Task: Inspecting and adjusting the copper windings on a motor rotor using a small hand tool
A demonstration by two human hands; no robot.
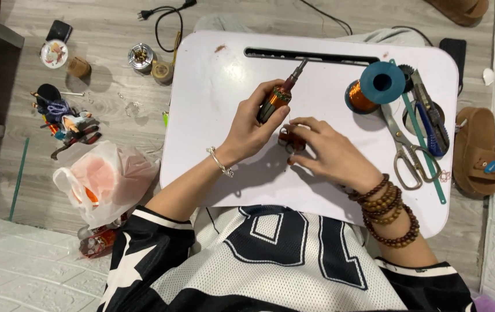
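Head view, looking down on the white lap table [212, 75]: left hand [250, 130] is wrapped around a copper-wound motor armature [277, 99] near the table's middle, shaft slanting toward the table's far edge. Right hand [329, 153] lies just beside it, fingers curled over a small part I can't identify.

A single head-worn camera looks almost straight down from just above the seated person's chest, close over a white counter [212, 115]. The counter's far edge runs along the top of the view, its near edge meets the jersey, and grey floor [108, 34] shows beyond both side edges.
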